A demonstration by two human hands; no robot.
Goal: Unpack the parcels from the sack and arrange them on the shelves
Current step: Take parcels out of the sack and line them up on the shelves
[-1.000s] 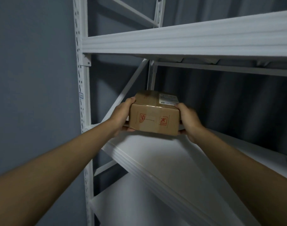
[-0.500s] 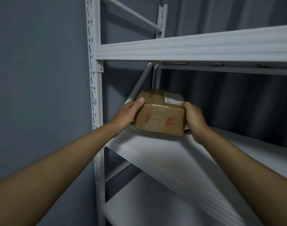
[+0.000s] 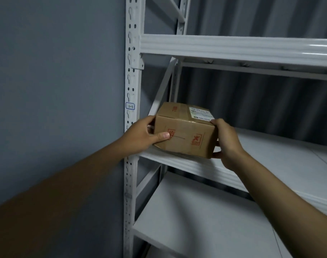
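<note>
A small brown cardboard parcel (image 3: pixel 185 130) with red handling marks and a white label on top sits at the far left end of the middle shelf (image 3: pixel 270 155) of a white metal rack. My left hand (image 3: pixel 142 135) holds its left side, thumb across the front face. My right hand (image 3: pixel 227 144) grips its right side, fingers over the top corner and thumb under the lower edge. The box's underside looks to rest on the shelf board near the front lip. The sack is not in view.
The rack's perforated left upright (image 3: pixel 132 108) stands just left of the parcel, with a diagonal brace (image 3: pixel 162 88) behind it. An upper shelf beam (image 3: pixel 233 48) runs overhead. A lower shelf board (image 3: pixel 205 216) lies beneath. A grey wall is on the left, a dark curtain behind.
The parcel has come down onto the left end of the middle shelf. My left thumb has slid from the top edge to the front face. The view has shifted to the left.
</note>
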